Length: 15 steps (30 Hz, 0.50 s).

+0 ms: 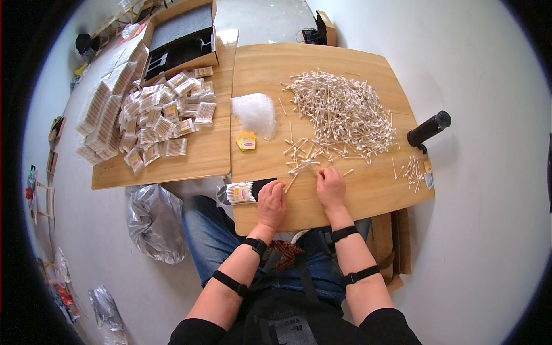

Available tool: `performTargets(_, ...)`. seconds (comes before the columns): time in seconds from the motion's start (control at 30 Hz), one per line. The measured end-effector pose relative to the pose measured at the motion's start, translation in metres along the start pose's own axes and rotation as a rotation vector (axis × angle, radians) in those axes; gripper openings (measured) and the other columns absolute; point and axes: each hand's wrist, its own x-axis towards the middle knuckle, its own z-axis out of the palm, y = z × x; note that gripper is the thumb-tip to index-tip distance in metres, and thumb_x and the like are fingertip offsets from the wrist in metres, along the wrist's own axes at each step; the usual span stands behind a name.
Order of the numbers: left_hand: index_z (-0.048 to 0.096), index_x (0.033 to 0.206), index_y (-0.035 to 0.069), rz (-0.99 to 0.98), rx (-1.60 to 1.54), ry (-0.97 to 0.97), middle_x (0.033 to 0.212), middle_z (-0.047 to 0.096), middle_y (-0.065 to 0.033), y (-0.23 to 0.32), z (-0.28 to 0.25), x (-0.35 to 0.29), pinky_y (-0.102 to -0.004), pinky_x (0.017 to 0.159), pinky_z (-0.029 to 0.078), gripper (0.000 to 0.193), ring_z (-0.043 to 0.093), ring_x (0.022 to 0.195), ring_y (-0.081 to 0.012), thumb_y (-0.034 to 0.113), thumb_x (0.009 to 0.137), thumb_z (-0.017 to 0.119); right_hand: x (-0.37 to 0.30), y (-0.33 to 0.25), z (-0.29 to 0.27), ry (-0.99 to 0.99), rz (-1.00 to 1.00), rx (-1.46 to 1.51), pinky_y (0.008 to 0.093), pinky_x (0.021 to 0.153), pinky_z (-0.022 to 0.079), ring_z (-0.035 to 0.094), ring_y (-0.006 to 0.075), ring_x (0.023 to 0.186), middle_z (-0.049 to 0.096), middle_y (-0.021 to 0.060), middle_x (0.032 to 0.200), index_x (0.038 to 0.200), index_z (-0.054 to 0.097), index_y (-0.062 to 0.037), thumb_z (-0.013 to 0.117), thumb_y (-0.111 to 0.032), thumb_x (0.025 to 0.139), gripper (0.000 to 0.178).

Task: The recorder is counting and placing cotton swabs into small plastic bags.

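Observation:
Near the front left of the right-hand table lies a black flat holder (pixel 263 185) with a clear bag of cotton swabs (pixel 240 193) at its left end. A yellow and pink card shows inside the bag. My left hand (pixel 272 204) curls over the holder's right end, its fingertips partly hidden. One loose cotton swab (pixel 291 183) lies just right of those fingers. My right hand (pixel 331 188) is closed in a pinch at the near edge of a small scatter of swabs (pixel 305 154); what it holds is hidden. Beyond it spreads a large heap of swabs (pixel 345 115).
Clear empty bags (pixel 254 113) and yellow cards (pixel 246 141) lie left of the heap. Packed swab bags (pixel 167 115) cover the left table beside an open carton (pixel 215 54). At the right edge are a black cylinder (pixel 428 129) and a few swabs (pixel 413 172).

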Motion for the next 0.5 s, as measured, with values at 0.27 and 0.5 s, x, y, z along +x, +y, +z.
performTargets(0.27, 0.060, 0.103, 0.008, 0.073, 0.121, -0.058, 0.113, 0.060, -0.0093, 0.015, -0.007, 0.007, -0.0411, 0.094, 0.041, 0.021, 0.056, 0.108, -0.0286, 0.012, 0.082, 0.063, -0.037, -0.006, -0.018, -0.081, -0.083, 0.103, 0.0437, 0.075, 0.047, 0.057, 0.0335, 0.086, 0.058, 0.0118, 0.086, 0.086, 0.059, -0.0067, 0.066, -0.009, 0.082, 0.008)
performTargets(0.5, 0.062, 0.099, 0.008, 0.047, 0.101, -0.050, 0.112, 0.060, -0.0074, 0.003, -0.001, 0.001, -0.0396, 0.094, 0.041, 0.017, 0.055, 0.109, -0.0268, 0.012, 0.083, 0.061, -0.033, 0.002, -0.023, -0.026, -0.022, 0.103, 0.0433, 0.074, 0.047, 0.057, 0.0337, 0.086, 0.058, 0.0118, 0.086, 0.088, 0.060, -0.0068, 0.065, -0.009, 0.082, 0.008)
